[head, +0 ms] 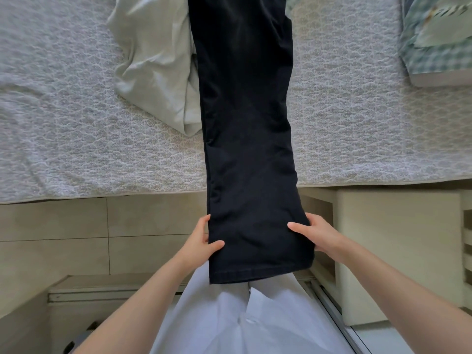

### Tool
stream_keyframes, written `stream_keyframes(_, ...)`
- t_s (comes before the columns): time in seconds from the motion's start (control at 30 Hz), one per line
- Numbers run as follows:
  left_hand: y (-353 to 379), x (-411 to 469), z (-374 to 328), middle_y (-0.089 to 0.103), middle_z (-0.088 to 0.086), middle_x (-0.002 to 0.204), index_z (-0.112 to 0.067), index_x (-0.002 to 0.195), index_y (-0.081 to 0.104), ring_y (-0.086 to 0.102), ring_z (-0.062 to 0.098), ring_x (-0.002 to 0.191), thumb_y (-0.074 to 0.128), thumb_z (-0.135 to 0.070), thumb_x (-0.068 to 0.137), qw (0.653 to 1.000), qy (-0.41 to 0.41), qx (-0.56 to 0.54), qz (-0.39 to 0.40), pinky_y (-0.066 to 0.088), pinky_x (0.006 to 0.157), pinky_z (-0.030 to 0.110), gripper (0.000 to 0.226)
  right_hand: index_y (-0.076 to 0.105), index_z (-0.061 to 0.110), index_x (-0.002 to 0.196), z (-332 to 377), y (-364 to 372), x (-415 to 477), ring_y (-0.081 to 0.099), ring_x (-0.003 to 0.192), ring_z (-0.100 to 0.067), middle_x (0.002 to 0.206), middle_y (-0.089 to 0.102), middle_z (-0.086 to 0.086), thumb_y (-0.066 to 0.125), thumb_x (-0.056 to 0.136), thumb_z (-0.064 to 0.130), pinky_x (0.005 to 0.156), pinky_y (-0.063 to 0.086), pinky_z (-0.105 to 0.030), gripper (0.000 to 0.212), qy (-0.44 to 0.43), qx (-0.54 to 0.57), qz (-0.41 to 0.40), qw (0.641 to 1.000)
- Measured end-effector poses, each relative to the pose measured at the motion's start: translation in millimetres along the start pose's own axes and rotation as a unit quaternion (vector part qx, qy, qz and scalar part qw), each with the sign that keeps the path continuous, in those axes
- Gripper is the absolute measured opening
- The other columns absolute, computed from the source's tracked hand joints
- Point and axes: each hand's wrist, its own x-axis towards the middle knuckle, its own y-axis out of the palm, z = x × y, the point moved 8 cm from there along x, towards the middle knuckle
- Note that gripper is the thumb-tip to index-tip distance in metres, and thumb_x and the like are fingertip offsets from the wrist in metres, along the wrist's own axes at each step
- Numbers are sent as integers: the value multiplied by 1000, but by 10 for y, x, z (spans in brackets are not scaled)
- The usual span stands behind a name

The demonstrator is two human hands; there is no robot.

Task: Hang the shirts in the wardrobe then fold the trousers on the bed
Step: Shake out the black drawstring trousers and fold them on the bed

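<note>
The dark trousers (247,123) run in one long strip away from both grips. The far part lies on the bed (76,123) and the near part hangs off the bed's edge in the air. The left grip (201,238) pinches the left edge a little above the hem, thumb on top and fingers wrapped underneath. The right grip (319,236) pinches the opposite edge the same way. The cloth is drawn flat between them, and the hem hangs just nearer the person than either grip.

The strip is only one leg wide, so the legs are probably stacked one on the other already. The cloth looks like a soft, matte, fairly thick weave. I judge it limp rather than stiff, moderate in weight, not slippery and not fragile. It will likely sag wherever it is unsupported, so both edges need holding at once. The side edges near the hem are a good hold for carrying this end forward to the far end. Keeping some tension there should prevent the layers from sliding apart.

A crumpled pale garment (153,60) lies beyond the left grip, touching the trousers' left side. A checked cloth (434,47) lies far beyond the right grip.
</note>
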Motion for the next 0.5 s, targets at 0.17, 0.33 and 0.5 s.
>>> stream_keyframes(0.17, -136, 33, -55, 76, 10, 99, -41, 141, 25, 73, 26, 90, 58, -2, 94, 998, -30, -42, -46, 58, 62, 29, 70, 47, 22, 122, 1, -67, 33, 67, 99, -21, 113, 64, 0, 69, 87, 28, 82, 58, -45, 42, 32, 19, -43, 998)
stream_keyframes(0.33, -322, 139, -635, 68, 11, 107, -22, 119, 65, 67, 25, 88, 54, 0, 93, 998, -28, -54, -8, 56, 70, 29, 36, 51, 25, 123, 579, -291, 108, 69, 94, -22, 108, 70, -9, 67, 89, 14, 82, 55, -44, 40, -1, 95, -10, 995)
stream_keyframes(0.5, -674, 574, -1682, 69, 22, 111, 4, 119, 62, 68, 32, 98, 48, -8, 100, 997, -6, -82, -4, 61, 74, 34, 27, 60, 0, 115, 1597, -757, 315, 72, 75, -17, 98, 68, -14, 53, 96, 2, 58, 58, -25, 21, -52, 186, 5, 981)
